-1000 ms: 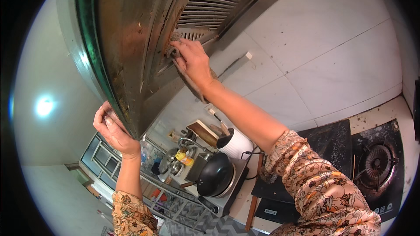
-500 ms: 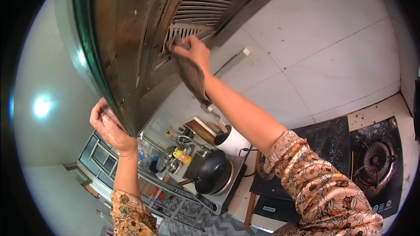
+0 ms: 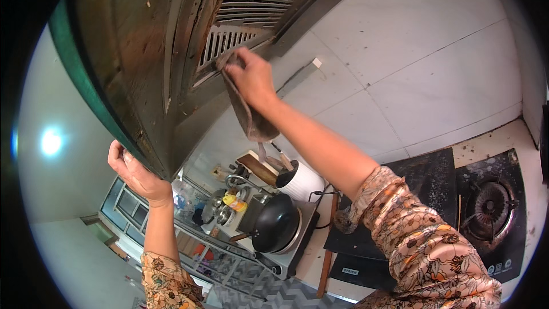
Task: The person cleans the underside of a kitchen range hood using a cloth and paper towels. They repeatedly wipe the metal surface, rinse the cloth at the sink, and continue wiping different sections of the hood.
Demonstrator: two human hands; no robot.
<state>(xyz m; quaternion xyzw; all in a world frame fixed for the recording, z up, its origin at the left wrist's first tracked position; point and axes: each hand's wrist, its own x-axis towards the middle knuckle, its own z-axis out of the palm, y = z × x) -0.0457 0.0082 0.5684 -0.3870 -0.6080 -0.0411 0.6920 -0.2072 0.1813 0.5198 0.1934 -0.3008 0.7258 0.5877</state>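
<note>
Overhead is a stained metal range hood (image 3: 137,63) with a slotted vent grille (image 3: 226,40). My right hand (image 3: 253,80) is closed on a grey-brown cleaning cloth (image 3: 243,111), pressing its upper end to the metal rim just below the grille. The rest of the cloth hangs down beside my wrist. At the hood's lower left corner, my left hand (image 3: 139,174) grips the edge near its green border; part of its fingers is hidden behind the hood.
A gas stove (image 3: 489,209) with a black top lies below right. On the counter, a black wok (image 3: 276,223) sits on a portable cooker (image 3: 303,240), near a white ribbed utensil holder (image 3: 303,182), a yellow bottle (image 3: 234,201) and a tap (image 3: 243,178). White wall tiles (image 3: 394,74) rise behind.
My right hand has slid slightly down along the rim, uncovering more of the grille. The cloth's loose end hangs wider. My left hand and the hood edge appear lower and farther left.
</note>
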